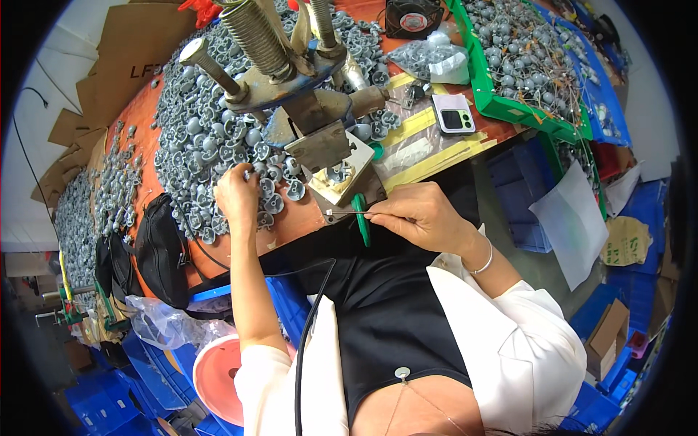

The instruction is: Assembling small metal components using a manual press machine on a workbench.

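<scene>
Head view, press (314, 115) hiding some grey parts (211, 138), phone (455, 115), possibly keys (416, 92) alongside

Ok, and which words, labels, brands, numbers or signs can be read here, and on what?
I won't copy lettering, but it stands here:
Brown cardboard, upper left: large dark letters, partly legible.
Black fan, top: round label, print too small to read.
Tan sheet, right: print too blurred to read.

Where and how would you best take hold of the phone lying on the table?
Probably pinch the phone across its near and far edges, coming from above on the person's side: it lies flat, and the green tray crowds its right.
</scene>
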### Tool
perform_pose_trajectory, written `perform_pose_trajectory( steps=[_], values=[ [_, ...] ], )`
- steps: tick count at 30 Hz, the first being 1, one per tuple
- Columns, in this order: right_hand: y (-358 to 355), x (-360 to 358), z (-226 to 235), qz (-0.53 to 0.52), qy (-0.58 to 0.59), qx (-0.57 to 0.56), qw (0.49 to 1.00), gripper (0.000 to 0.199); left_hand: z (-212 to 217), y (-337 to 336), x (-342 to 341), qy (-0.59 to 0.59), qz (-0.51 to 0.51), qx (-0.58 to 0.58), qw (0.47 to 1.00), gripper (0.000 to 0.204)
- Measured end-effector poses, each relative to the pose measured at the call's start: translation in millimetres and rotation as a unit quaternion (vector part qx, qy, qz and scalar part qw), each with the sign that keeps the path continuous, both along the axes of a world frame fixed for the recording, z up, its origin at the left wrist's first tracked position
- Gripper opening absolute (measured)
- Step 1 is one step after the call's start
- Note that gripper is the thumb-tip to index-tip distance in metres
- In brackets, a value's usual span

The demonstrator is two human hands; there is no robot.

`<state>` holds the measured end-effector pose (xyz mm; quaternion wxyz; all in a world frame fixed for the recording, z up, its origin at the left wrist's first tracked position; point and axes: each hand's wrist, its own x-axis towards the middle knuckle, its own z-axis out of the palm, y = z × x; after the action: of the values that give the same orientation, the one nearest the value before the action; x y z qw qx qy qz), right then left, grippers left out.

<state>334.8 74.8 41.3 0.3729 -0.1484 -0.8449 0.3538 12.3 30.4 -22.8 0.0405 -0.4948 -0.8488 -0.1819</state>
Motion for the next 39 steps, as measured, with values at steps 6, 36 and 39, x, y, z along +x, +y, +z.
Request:
perform_pose_trajectory(
  steps=[6, 36, 39],
  values=[
    [7.1, 1.6, -4.0, -0.070, -0.031, -0.022, 0.997, 0.010, 19.0, -17.6, 25.2, -0.057, 0.016, 0.132, 0.990, 0.021],
    [14.8, -27.9, -34.6, 0.101, 0.002, -0.610, 0.786, 0.022, 33.7, -36.9, 127.1, -0.203, -0.352, 0.211, 0.889, 0.040],
    [12.3, -31.3, -45.2, 0.137, 0.056, -0.719, 0.679, 0.016, 28.7, -40.0, 118.1, -0.111, -0.382, 0.232, 0.887, 0.042]
  ],
)
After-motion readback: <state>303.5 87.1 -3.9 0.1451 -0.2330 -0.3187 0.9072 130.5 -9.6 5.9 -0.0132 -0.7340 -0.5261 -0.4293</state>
